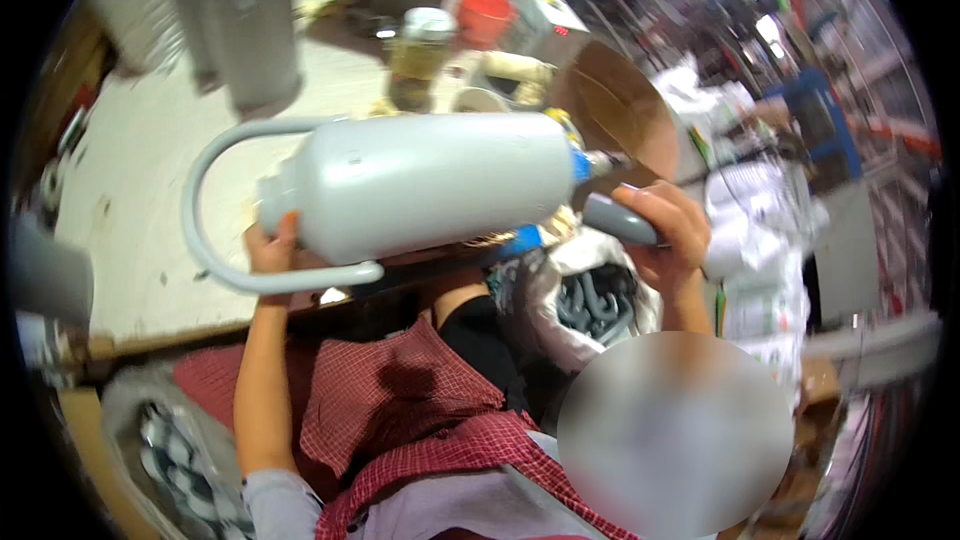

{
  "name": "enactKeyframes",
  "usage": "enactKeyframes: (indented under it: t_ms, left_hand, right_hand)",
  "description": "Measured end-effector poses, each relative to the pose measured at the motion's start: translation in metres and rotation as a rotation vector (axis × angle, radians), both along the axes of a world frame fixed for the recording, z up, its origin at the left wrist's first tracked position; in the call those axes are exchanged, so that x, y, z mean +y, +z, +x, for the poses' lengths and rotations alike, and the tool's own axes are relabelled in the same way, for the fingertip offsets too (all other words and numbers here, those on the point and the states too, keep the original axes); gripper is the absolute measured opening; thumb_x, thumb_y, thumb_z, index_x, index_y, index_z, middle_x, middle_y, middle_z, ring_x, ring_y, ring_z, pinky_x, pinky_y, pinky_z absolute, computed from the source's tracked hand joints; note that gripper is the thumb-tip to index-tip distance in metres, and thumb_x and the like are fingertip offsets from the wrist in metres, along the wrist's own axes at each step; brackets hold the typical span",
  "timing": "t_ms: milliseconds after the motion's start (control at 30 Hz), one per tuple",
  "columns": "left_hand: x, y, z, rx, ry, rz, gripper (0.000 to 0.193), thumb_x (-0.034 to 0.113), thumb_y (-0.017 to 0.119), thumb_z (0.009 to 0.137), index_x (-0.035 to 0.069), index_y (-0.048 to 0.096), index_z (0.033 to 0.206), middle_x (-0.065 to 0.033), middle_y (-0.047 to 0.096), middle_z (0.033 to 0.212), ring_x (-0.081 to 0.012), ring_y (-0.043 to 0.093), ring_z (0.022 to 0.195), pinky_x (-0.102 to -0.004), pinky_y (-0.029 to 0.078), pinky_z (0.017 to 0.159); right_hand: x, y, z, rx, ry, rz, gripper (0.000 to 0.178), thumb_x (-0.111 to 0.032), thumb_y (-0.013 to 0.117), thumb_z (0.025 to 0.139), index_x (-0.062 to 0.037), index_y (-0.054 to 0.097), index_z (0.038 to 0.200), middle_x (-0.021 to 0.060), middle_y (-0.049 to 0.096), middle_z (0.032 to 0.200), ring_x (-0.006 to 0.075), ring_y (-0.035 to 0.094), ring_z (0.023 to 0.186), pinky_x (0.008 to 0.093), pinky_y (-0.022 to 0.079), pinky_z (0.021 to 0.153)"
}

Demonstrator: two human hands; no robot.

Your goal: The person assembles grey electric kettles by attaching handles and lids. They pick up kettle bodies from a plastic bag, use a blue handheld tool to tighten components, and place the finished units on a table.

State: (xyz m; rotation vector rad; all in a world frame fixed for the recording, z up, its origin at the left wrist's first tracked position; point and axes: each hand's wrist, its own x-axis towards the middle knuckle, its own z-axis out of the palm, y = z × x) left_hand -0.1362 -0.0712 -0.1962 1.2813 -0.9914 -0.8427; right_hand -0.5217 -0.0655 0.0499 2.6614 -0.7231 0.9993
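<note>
A large pale grey vacuum flask body [430, 185] lies sideways above the table's front edge, its narrower neck end to the left. A long curved grey carrying handle [205, 165] loops round that end. My left hand [272, 250] is closed round the neck, thumb on top, its other fingers partly hidden. In my right hand [675, 230], off the flask's right end, is a short, rounded grey plastic piece [618, 219], gripped between thumb and fingers. Just past the flask's base shows a blue and metal tool end [590, 165], mostly hidden behind it.
Grey flasks [250, 40] stand upright at the back left. Beyond mine are a lidded jar [420, 50], a red cup [485, 18] and a brown round basin [620, 105]. An open white sack [548, 310] of grey plastic parts sits below right; white bundles [760, 230] line the right.
</note>
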Motion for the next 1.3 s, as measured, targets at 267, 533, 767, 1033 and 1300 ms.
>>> enactKeyframes:
  t_ms: [267,533,767,1033,1300]
  left_hand:
    - [0.005,0.036,-0.019,-0.119,0.012,-0.111,0.047,0.046,0.07,0.077,-0.001,0.068,0.081,-0.0134,0.065,0.076,-0.0262,0.057,0.079,-0.0377,0.049,0.071]
    - [-0.001,0.038,-0.02,-0.316,0.071,-0.343,0.036,0.039,0.071,0.077,0.002,0.069,0.074,-0.0097,0.068,0.069,-0.0253,0.065,0.07,-0.0374,0.042,0.086]
    - [-0.003,0.039,-0.019,-0.375,0.091,-0.365,0.039,0.039,0.072,0.077,0.0,0.069,0.076,-0.0115,0.068,0.071,-0.0265,0.066,0.073,-0.0374,0.043,0.085]
    - [0.001,0.04,-0.017,-0.381,0.064,-0.372,0.037,0.038,0.071,0.078,0.0,0.069,0.079,-0.0125,0.068,0.074,-0.0272,0.066,0.079,-0.0389,0.041,0.088]
    - [-0.003,0.037,-0.018,-0.392,0.061,-0.43,0.037,0.037,0.07,0.079,0.0,0.068,0.078,-0.0124,0.068,0.071,-0.0268,0.066,0.075,-0.0411,0.041,0.089]
  right_hand:
    - [-0.063,0.011,0.146,0.361,0.03,0.313,0.033,-0.02,0.073,0.078,-0.0136,0.06,0.107,0.0063,0.064,0.087,0.0276,0.064,0.072,0.035,0.05,0.061]
    - [-0.08,0.003,0.168,0.474,0.028,0.463,0.032,-0.019,0.071,0.079,-0.0128,0.06,0.108,0.0079,0.066,0.091,0.0293,0.065,0.077,0.0366,0.051,0.066]
    - [-0.08,0.006,0.172,0.522,-0.007,0.474,0.032,-0.017,0.071,0.078,-0.0119,0.06,0.107,0.0086,0.065,0.09,0.0297,0.064,0.078,0.0374,0.051,0.068]
    - [-0.084,0.006,0.177,0.591,0.022,0.497,0.032,-0.017,0.07,0.079,-0.0118,0.058,0.108,0.0106,0.066,0.089,0.0321,0.064,0.077,0.039,0.05,0.067]
    - [-0.086,0.004,0.178,0.62,-0.01,0.496,0.033,-0.012,0.073,0.076,-0.009,0.058,0.105,0.0125,0.066,0.084,0.0323,0.065,0.075,0.038,0.05,0.067]
